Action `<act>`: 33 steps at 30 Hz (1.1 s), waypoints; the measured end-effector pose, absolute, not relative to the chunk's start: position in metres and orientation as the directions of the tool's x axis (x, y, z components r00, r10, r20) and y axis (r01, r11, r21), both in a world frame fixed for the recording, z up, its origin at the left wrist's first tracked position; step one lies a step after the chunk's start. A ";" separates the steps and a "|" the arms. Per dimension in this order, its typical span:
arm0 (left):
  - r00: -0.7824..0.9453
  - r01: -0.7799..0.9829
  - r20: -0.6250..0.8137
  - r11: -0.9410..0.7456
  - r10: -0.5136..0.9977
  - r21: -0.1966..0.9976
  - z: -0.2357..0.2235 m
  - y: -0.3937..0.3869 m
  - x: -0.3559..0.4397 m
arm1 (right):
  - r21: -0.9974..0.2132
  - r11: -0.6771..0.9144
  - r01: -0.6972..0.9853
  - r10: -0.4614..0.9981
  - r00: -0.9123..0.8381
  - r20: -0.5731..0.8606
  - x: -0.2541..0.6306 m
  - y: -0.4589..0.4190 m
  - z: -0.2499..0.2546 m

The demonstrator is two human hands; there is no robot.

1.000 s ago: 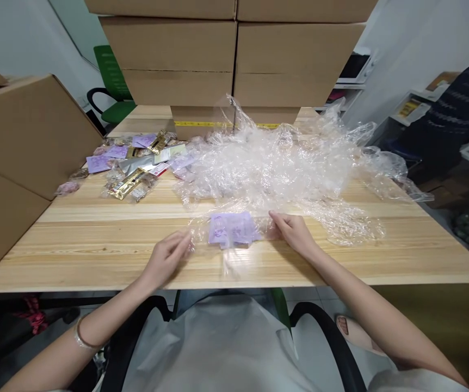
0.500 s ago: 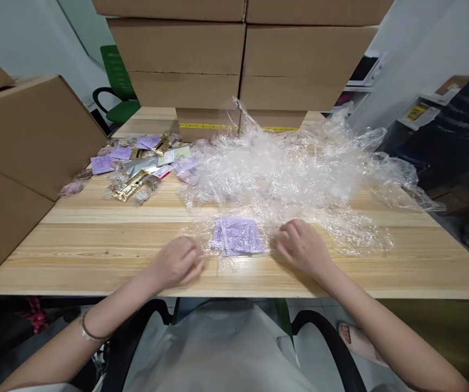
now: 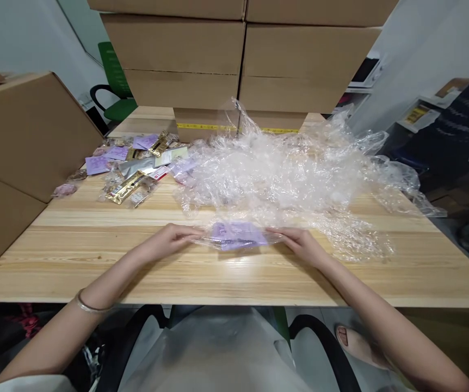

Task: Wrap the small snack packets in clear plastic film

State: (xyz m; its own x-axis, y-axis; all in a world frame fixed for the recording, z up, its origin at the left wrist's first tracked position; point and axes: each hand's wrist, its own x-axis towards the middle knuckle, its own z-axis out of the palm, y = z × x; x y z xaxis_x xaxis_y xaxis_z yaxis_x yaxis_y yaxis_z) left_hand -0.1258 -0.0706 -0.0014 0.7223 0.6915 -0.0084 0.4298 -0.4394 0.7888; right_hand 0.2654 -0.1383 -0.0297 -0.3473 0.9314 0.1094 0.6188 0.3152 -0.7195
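A clear plastic bag with purple packets [image 3: 238,236] inside is held just above the wooden table [image 3: 96,261], stretched between both hands. My left hand [image 3: 169,241] pinches its left edge. My right hand [image 3: 300,244] pinches its right edge. Right behind it spreads a big heap of crumpled clear plastic bags [image 3: 283,169].
A scatter of purple, gold and silver sachets [image 3: 136,163] lies at the table's back left. Cardboard boxes are stacked at the back [image 3: 242,54] and along the left side [image 3: 26,130]. A green chair [image 3: 114,81] stands behind. Another person in a dark striped top [image 3: 458,120] is at the right.
Both hands pressed down beside the bag, then took its two ends and lifted it slightly off the table, flattening it between them.
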 end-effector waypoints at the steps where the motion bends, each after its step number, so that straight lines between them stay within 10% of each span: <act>1: 0.684 0.429 -0.048 -0.349 0.728 0.833 0.002 -0.069 -0.128 | -0.756 0.241 0.608 0.955 -0.288 0.073 0.268 -0.137 -0.026; 14: 0.595 0.468 -0.356 0.050 0.721 0.882 0.008 -0.046 -0.126 | -0.813 -0.011 0.582 0.932 -0.288 -0.219 0.273 -0.100 0.007; 19: 0.551 0.704 -0.222 -0.305 0.805 0.641 0.002 -0.048 -0.125 | -0.651 -0.032 0.758 0.951 -0.178 -0.254 0.272 -0.099 -0.005; 24: 0.497 0.774 0.350 -0.588 0.794 0.236 0.008 -0.093 -0.098 | -0.186 0.095 0.978 0.975 -0.053 0.216 0.251 -0.134 -0.001; 29: 0.734 0.615 0.150 -0.742 0.662 0.268 -0.005 -0.118 -0.057 | -0.177 0.518 0.837 0.847 -0.473 0.243 0.214 -0.154 0.000; 33: 0.646 0.727 0.072 -0.641 0.760 0.246 -0.020 -0.109 -0.041 | -0.172 0.548 0.818 0.835 -0.524 0.170 0.184 -0.140 -0.010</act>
